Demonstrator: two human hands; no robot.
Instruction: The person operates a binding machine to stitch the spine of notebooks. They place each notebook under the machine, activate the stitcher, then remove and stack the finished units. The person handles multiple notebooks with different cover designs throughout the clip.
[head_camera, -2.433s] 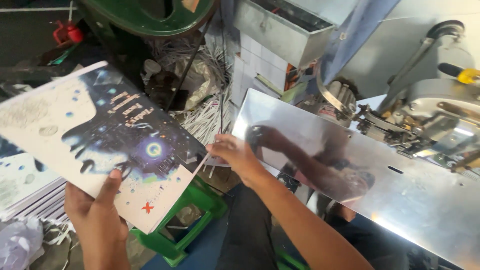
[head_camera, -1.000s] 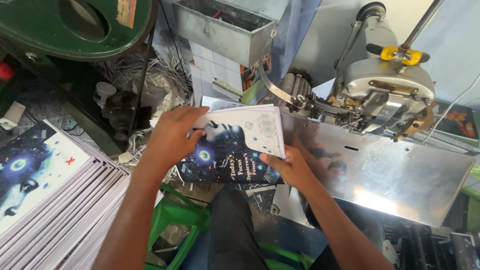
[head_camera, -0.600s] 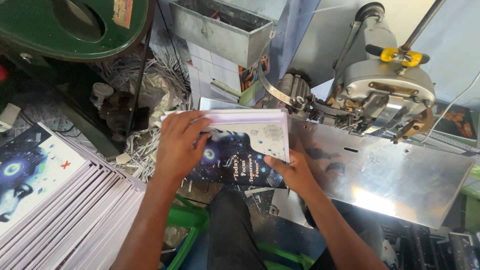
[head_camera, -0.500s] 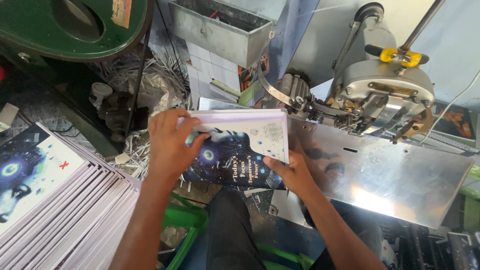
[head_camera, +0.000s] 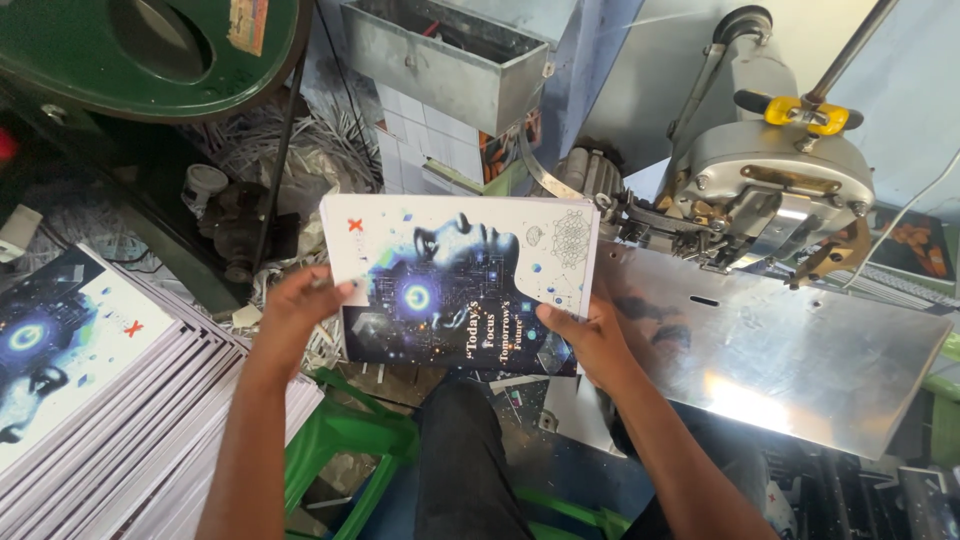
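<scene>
Shiny steel tabletop (head_camera: 800, 370) of the stitching machine (head_camera: 770, 190) is sitting at right, a green press wheel (head_camera: 150, 60) far left, a grey metal hopper (head_camera: 445, 55) far centre. A stack of matching booklets (head_camera: 90, 400) is lying at near left, fanned out in steps. A green plastic stool (head_camera: 350, 440) is showing near centre, below the hands, with paper shreds (head_camera: 290, 150) beyond it.

Both hands are holding one booklet (head_camera: 460, 285) up in the air, centre of view, just left of the tabletop edge. Left hand (head_camera: 295, 310) is pinching the left edge, thumb on the cover. Right hand (head_camera: 590, 340) is gripping the lower right corner, fingers underneath, thumb on top. Both grips clenched on the booklet.

Judgement: to do this well, keeping the sheets squared and the spine edge flush matters, with both grips staying near the edges so pages are not slipping.

Booklet look: thin, glossy cover, white at top fading into dark blue, glowing face profile art, small red mark at top left, tilted text at the lower middle.
</scene>
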